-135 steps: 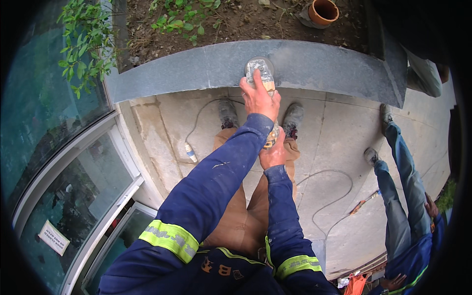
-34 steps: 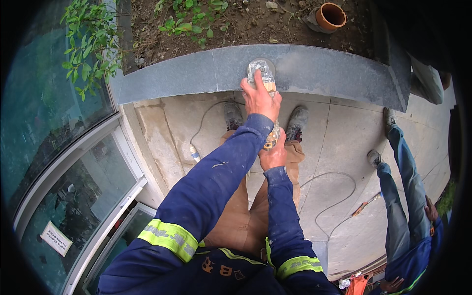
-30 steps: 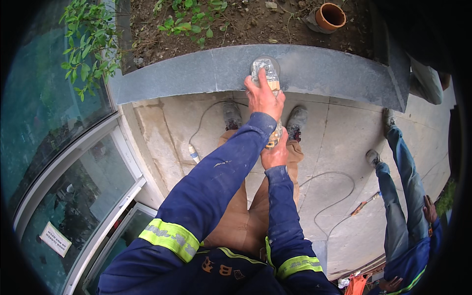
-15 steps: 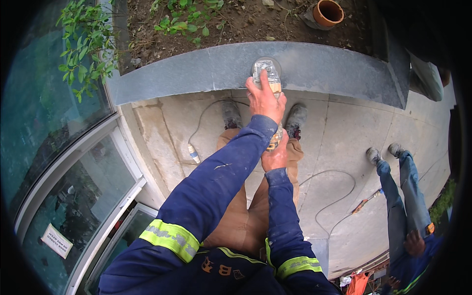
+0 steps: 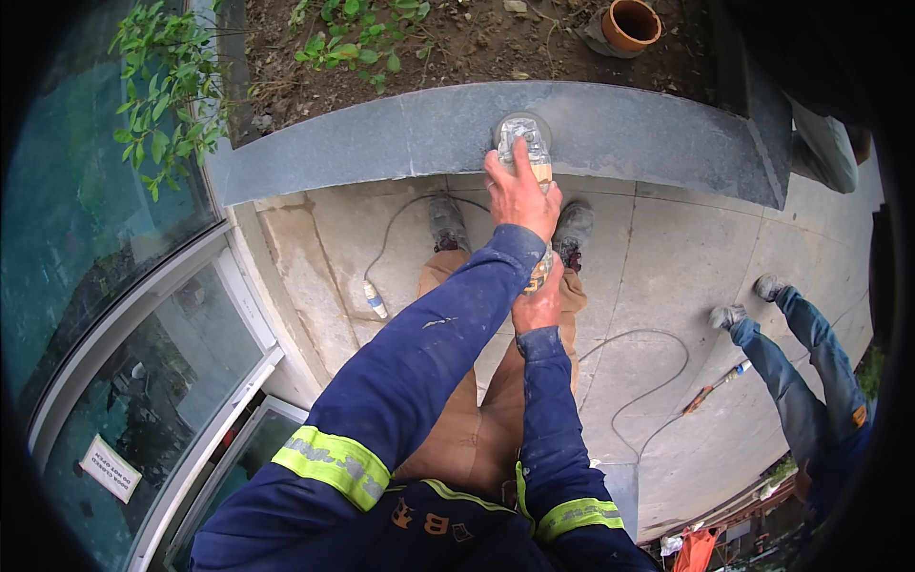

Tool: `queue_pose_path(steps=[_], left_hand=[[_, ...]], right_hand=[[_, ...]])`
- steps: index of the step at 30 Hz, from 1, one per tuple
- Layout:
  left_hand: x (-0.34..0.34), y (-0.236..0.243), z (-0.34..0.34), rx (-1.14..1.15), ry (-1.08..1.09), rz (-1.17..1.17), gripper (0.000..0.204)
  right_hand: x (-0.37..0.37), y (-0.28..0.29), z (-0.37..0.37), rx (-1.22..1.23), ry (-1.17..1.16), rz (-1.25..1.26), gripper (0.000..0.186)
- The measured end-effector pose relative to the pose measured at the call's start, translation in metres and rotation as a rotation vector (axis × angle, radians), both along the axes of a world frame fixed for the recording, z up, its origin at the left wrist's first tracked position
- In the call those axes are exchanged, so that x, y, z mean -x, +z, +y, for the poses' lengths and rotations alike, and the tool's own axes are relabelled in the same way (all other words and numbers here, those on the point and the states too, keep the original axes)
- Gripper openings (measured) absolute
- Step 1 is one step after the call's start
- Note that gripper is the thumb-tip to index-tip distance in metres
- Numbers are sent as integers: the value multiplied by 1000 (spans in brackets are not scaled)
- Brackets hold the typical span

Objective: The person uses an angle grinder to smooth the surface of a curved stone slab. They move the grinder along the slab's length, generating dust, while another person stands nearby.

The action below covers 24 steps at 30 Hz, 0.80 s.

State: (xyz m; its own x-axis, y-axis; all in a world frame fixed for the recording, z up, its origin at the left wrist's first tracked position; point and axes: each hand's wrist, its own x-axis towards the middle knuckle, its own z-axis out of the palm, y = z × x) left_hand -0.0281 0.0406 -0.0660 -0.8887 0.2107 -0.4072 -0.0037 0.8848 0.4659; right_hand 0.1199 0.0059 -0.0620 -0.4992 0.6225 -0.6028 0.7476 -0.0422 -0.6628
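A dusty angle grinder [image 5: 523,139] with a round disc lies against the top of a grey stone coping [image 5: 315,146]. My left hand [image 5: 522,198] is wrapped over the front of its body, one finger stretched forward along the head. Farther back, near my thighs, my right hand [image 5: 539,303] grips the tool's rear end. Most of the grinder's middle is hidden under my left hand and sleeve. Pale dust coats the tool's head.
Beyond the coping is a soil bed with green plants [image 5: 357,43] and a terracotta pot [image 5: 630,27]. A cable with a blue-and-white plug [image 5: 376,298] lies on the paving. Glazed doors [image 5: 152,400] stand at left. Another person in jeans [image 5: 796,362] is at right, near a second cable [image 5: 658,334].
The grinder and both my hands have shifted slightly to the right along the coping. At right, the other person's legs have moved, one foot stepping, and their hand no longer shows.
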Motion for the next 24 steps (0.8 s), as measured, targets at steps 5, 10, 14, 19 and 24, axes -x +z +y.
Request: queue_pose_path(steps=[5, 10, 14, 19, 24], left_hand=[[9, -2, 7, -23, -6, 32, 83], [5, -2, -1, 9, 2, 21, 84], [-5, -1, 0, -15, 10, -8, 84], [4, -1, 10, -24, -1, 8, 84], [5, 0, -3, 1, 23, 33, 82]], right_hand=[[10, -2, 6, -7, 5, 5, 84], [9, 7, 3, 89, -9, -33, 82], [-1, 7, 4, 40, 5, -21, 82], [6, -2, 7, -48, 42, -49, 84], [8, 5, 2, 50, 47, -79, 86]])
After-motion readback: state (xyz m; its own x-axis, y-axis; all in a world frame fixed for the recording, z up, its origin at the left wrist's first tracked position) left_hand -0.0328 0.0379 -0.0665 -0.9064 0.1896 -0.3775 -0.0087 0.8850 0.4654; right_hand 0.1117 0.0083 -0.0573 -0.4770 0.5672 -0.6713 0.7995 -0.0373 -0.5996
